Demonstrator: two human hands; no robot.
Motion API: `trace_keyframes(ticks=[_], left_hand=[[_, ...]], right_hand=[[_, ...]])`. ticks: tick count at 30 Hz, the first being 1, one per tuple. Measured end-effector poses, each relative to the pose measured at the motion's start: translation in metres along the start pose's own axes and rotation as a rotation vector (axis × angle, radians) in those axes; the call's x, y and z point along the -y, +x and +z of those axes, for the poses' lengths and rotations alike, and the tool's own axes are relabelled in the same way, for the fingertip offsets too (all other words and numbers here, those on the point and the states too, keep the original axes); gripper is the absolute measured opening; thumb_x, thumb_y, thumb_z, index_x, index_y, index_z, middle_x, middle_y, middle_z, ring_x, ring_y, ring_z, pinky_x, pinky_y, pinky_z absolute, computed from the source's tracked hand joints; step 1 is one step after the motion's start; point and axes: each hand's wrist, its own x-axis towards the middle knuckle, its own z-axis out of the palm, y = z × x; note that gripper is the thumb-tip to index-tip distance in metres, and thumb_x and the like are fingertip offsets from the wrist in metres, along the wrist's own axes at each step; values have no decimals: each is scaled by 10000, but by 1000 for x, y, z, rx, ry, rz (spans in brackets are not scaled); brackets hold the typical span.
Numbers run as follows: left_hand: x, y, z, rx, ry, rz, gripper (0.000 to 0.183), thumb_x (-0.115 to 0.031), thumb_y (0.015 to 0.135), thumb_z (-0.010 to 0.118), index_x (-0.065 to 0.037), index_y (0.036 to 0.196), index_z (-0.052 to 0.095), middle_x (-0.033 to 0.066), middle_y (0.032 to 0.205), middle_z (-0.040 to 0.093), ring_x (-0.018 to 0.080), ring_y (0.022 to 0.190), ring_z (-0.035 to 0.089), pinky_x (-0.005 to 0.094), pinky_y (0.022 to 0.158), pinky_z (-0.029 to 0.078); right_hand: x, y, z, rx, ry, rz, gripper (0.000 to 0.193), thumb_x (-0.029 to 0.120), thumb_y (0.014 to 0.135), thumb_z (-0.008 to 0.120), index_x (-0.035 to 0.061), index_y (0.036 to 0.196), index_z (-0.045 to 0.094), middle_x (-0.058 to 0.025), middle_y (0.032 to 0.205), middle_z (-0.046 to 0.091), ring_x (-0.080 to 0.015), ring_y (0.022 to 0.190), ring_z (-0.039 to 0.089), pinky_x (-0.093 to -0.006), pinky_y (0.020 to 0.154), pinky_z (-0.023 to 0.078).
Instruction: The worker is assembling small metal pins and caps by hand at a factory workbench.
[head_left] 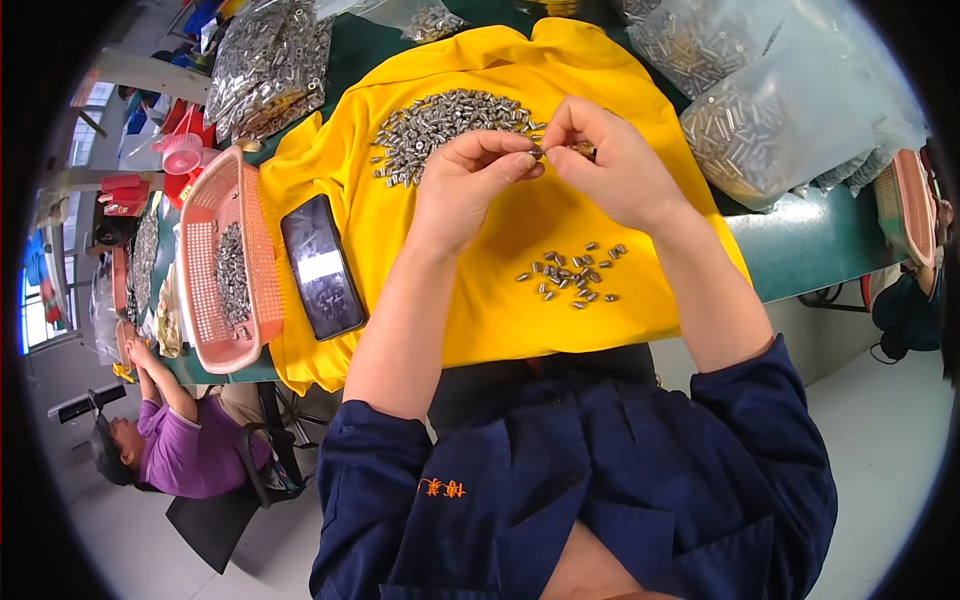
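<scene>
My left hand [468,185] pinches a small silver metal part [536,152] between thumb and fingertips, over the yellow cloth [480,290]. Closed around a small dark and brass-coloured piece [587,150], my right hand [615,165] meets the left at the same metal part. The kind of that piece is mostly hidden by my fingers. Behind my left hand lies a large pile of short metal cylinders [430,125]. Nearer to me, below my right hand, a smaller scattered group of the same parts [572,272] rests on the cloth.
A dark phone [323,268] lies left of the piles, beside a pink plastic basket [205,330] holding metal parts. Clear bags of parts [268,65] [745,130] stand at both back corners of the green table [800,245]. Another person in purple [200,450] sits at the left.
</scene>
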Motion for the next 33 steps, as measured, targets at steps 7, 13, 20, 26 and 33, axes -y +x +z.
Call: trace_keyframes(ticks=[7,13,20,26,33], left_hand=[[-2,2,2,-71,214,-2,103,16,752,561,21,852,585,78,808,605,129,726,585,217,685,467],[-3,-5,10,45,723,-29,95,-29,714,568,-21,800,608,48,770,610,143,708,583,235,651,457],[-12,12,24,261,1338,343,130,-108,673,570,-50,783,609,94,781,586,269,744,563,339,678,449],[-5,42,15,304,1723,324,97,-127,694,567,-69,765,601,94,726,574,269,689,554,341,619,437],[-16,45,20,211,1551,131,107,-133,707,559,-53,769,595,70,681,582,199,674,577,299,604,448]], right_hand=[[-4,-2,7,-68,-330,-97,76,94,719,496,34,765,482,-54,602,498,-126,548,465,-264,513,387],[-11,8,-24,-241,75,85,83,101,753,510,27,788,495,19,648,481,-44,588,418,-195,516,355],[-9,8,-28,-283,164,75,70,85,763,498,23,795,502,16,693,492,-43,620,426,-182,542,359],[-13,11,-22,-280,37,30,88,98,752,503,23,796,497,1,689,497,-56,607,434,-198,543,369],[-10,8,-20,-244,-34,5,88,106,751,502,24,783,488,3,671,490,-53,595,430,-196,530,363]])
